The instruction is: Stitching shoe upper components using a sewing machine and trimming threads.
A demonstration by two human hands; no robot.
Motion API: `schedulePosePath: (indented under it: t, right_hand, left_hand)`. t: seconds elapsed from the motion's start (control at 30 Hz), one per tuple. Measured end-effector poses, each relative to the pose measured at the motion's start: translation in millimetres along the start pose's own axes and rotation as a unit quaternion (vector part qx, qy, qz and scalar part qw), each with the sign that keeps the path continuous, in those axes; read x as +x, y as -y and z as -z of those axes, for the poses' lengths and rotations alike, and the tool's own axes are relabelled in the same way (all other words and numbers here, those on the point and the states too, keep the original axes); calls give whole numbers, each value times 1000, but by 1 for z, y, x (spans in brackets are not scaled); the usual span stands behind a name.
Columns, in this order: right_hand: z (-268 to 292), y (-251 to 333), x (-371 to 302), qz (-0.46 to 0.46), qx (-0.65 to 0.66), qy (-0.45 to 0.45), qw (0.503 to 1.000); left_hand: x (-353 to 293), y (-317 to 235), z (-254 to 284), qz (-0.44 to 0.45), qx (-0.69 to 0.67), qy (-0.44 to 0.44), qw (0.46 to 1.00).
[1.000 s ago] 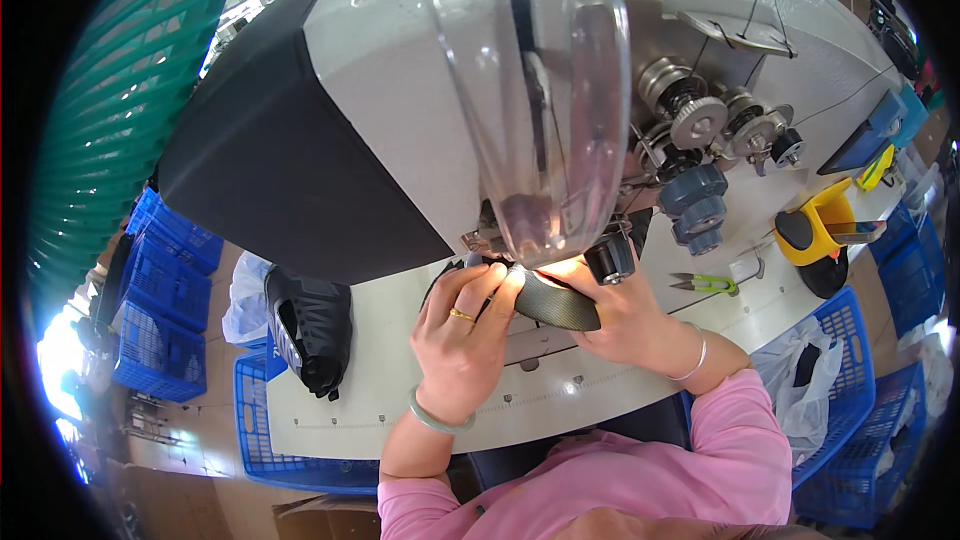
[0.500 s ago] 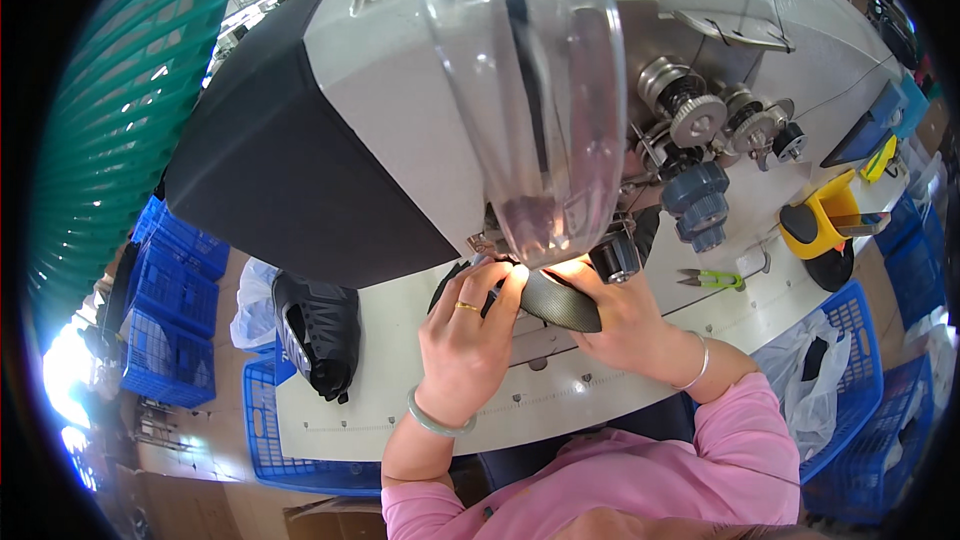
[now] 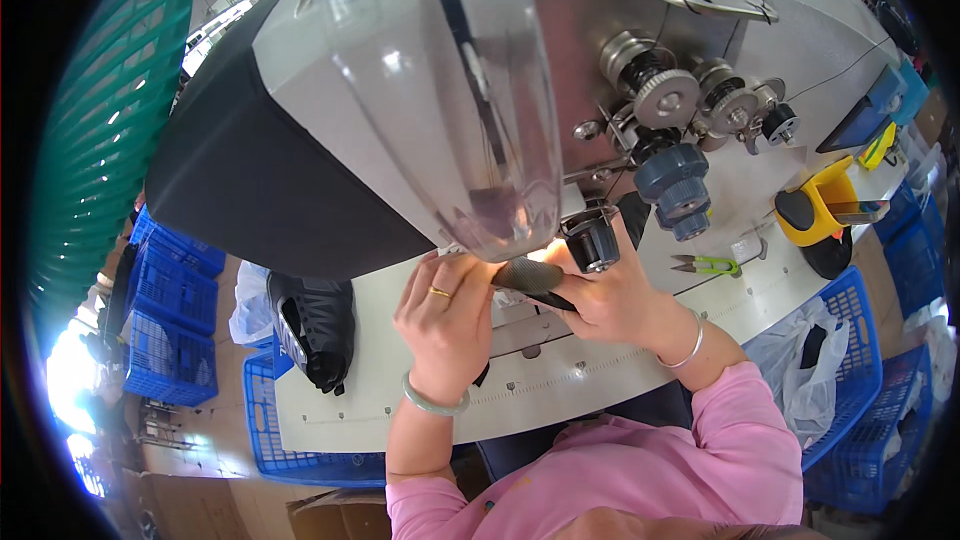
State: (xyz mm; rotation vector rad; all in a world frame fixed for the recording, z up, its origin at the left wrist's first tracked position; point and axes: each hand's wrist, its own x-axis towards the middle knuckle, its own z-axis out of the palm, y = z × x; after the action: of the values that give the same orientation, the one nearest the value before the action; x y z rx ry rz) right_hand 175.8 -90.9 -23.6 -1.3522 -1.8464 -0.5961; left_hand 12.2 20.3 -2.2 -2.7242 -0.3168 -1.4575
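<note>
A dark grey mesh shoe upper (image 3: 530,277) is held under the head of a large sewing machine (image 3: 290,60), in the lamp's glow. My left hand (image 3: 445,315), with a ring and a pale bangle, grips its left end with bent fingers. On the other side my right hand (image 3: 615,300) pinches the right end, thumb in front, some fingers behind a black machine part. A clear plastic guard (image 3: 450,100) hides the needle area. To the left of my left hand, a black lace-up shoe (image 3: 318,325) lies on the white table (image 3: 380,405).
Green-handled thread snips (image 3: 710,265) lie right of my right hand, and a yellow tape dispenser (image 3: 825,202) stands beyond. Tension knobs (image 3: 672,185) jut from the machine. Blue baskets (image 3: 845,380) flank the table. A green slatted thing (image 3: 120,130) hangs at the far left.
Both hands have moved slightly left in the view with the shoe upper, which is turned and shows less of its mesh. The machine looks closer as the view has shifted.
</note>
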Motion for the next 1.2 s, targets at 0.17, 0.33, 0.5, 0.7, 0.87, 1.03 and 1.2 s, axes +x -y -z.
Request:
schedulePosePath:
  t: [0.17, 0.33, 0.5, 0.7, 0.87, 1.03, 1.2]
  right_hand:
    - [5, -2, -7, -25, 14, 34, 999]
    - [6, 2, -9, -43, -6, 37, 998]
    - [4, 3, -10, -42, 7, 15, 999]
    - [2, 7, -7, -40, -18, 2, 999]
    - [0, 9, -12, -37, -32, 11, 999]
    - [-1, 15, -1, -65, -33, 8, 997]
    - [-7, 16, 1, -82, 18, -7, 996]
  left_hand:
    - [-2, -20, 5, 17, 28, 54, 998]
    - [-1, -21, 7, 0, 27, 77, 997]
    - [1, -19, 9, 1, 18, 89, 996]
    - [2, -15, 10, -4, 15, 102, 995]
    - [5, -17, 10, 1, 3, 112, 994]
    - [6, -5, 7, 17, -54, 52, 997]
    - [2, -4, -1, 98, -94, 1, 991]
